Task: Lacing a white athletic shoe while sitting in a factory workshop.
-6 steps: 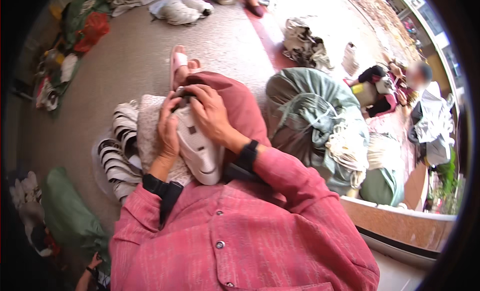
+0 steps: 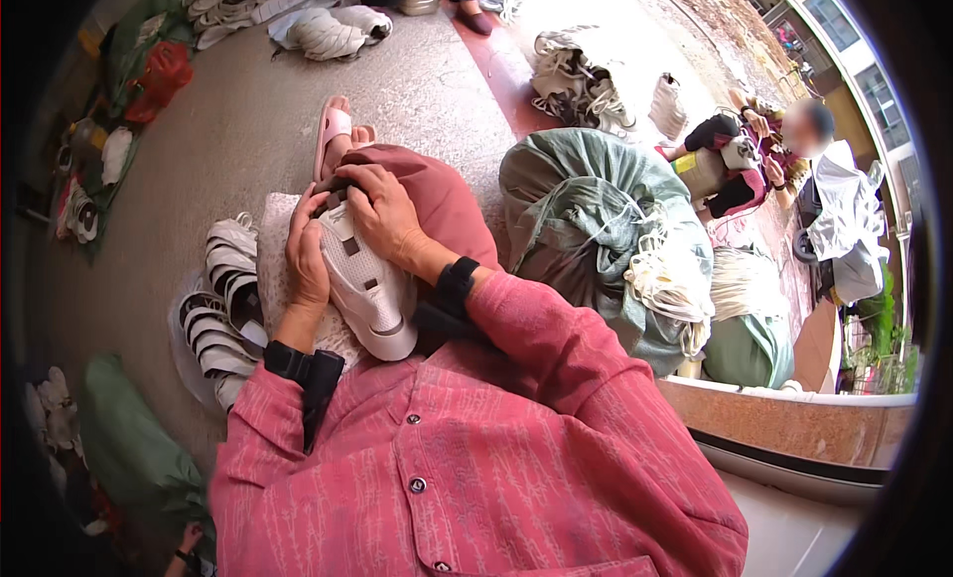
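Observation:
A white perforated shoe upper [image 2: 365, 284] with small dark square patches lies across my lap, its rounded end toward my body. My left hand [image 2: 309, 259] is closed along its left edge. From the right, my right hand [image 2: 382, 215] grips the far end, fingers bent over a dark opening there. The fingertips of both hands meet near that opening, and what they pinch inside it is hidden. Under the upper, a pale patterned cloth [image 2: 278, 229] covers my left thigh.
Stacked white-and-black shoe uppers [image 2: 213, 324] stand to my left. A large green sack [image 2: 596, 210] topped by white cord bundles [image 2: 670, 279] sits close on my right. Further right a person [image 2: 784, 145] sits working. More uppers [image 2: 333, 33] lie ahead, and a green bag [image 2: 134, 438] lies behind left.
The whole scene has shifted slightly left in the view as my head turned. Both hands keep their grip on the shoe upper, with little visible finger movement.

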